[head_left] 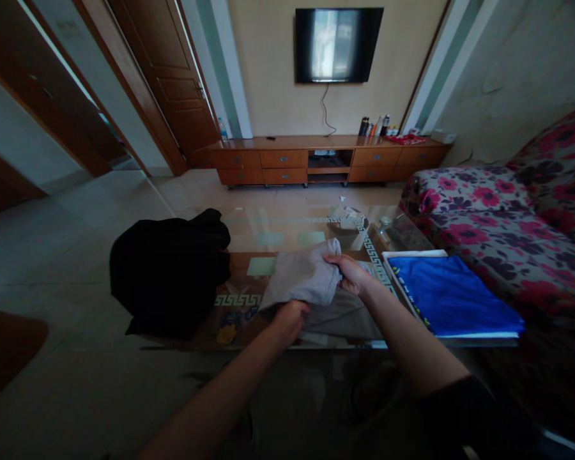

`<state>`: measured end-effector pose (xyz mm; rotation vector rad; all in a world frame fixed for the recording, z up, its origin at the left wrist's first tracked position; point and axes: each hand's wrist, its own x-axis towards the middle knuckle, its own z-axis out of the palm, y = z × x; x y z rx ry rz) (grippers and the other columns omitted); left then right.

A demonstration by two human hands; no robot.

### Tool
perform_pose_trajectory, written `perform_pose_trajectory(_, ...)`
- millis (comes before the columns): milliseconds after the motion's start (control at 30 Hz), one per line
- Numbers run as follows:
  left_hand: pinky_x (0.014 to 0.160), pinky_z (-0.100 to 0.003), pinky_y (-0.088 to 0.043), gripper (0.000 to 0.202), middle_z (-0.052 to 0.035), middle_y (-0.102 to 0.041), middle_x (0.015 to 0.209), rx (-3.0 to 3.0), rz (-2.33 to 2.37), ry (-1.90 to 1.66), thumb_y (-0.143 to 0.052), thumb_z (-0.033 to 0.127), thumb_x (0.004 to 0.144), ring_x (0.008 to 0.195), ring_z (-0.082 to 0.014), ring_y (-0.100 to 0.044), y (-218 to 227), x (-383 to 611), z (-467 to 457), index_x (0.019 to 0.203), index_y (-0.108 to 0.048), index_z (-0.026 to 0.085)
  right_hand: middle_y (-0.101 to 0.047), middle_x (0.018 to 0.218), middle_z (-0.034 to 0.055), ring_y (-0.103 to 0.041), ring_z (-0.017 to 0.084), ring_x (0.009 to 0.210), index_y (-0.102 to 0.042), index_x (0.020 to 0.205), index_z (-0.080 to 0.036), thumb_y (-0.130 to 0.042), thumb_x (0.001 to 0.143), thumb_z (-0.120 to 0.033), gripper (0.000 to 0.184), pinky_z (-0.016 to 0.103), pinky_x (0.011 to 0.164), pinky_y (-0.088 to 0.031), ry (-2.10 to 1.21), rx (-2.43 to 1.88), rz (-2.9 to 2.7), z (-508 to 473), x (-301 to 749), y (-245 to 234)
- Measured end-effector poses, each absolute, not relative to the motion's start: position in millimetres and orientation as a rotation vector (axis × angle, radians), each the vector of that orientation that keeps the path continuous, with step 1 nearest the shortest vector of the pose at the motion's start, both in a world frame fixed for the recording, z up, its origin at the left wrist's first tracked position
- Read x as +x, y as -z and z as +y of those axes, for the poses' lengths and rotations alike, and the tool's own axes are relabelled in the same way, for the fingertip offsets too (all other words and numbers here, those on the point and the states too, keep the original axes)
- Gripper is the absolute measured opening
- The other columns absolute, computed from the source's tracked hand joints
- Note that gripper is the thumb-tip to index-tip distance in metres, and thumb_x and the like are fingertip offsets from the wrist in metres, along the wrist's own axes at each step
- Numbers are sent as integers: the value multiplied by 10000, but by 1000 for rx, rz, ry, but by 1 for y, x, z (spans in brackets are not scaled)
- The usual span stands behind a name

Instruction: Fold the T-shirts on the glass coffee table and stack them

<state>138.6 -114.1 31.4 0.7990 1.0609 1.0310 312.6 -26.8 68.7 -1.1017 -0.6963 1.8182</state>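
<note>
A light grey piece of clothing, partly folded over, lies on the glass coffee table in front of me. My right hand grips its right edge, thumb on top. At its near edge, my left hand has its fingers curled around the fabric, some of them hidden under it. The cloth's exact kind cannot be made out. Left of it sits a heap of black clothing. To the right rests a neat stack with a folded blue garment on top and white cloth below.
A flowered sofa stands along the right side. Beyond the table is a low wooden TV cabinet with bottles on it, under a wall-mounted television. A glass jar stands near the table's far right.
</note>
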Motion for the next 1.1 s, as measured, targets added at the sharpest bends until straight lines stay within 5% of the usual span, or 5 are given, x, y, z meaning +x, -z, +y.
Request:
perform_pose_trajectory(100,1105,-426,-428,519,-90,-729,1109,479,712,-1009,-576,34,586,1134,-249,-651,-35,155,-129,1080,-685,147,-743,773,69,-704,185,662,-667,970,-143,-623,849,-117,131,295,655,-610,-1763,-1252,-789,-31,328,-54)
perform_pose_trajectory(367,945,-357,-546,263,-91,-707,1211,12,672,-991,-508,251,961,1028,-198,-695,-44,206,-145,1168,-639,154,-745,827,72,-709,206,714,-665,1007,-152,-636,789,-125,222,311,662,-591,-1636,-1331,-914,-39,364,-52)
perform_pose_trajectory(700,855,-337,-549,260,-127,-733,1025,7,857,-707,-504,292,962,876,-203,-712,-11,243,-159,1096,-637,113,-534,502,-37,-500,118,416,-616,847,-166,-692,842,-336,186,216,388,-412,-1294,-1964,-1133,-40,430,-34)
perform_pose_trajectory(1100,871,-323,-549,240,-168,-721,1066,105,818,-610,-492,238,972,932,-214,-726,-3,243,-164,1110,-619,87,-577,551,-16,-565,131,447,-598,806,-170,-804,783,-402,310,203,385,-424,-1059,-2073,-1417,-27,449,-10)
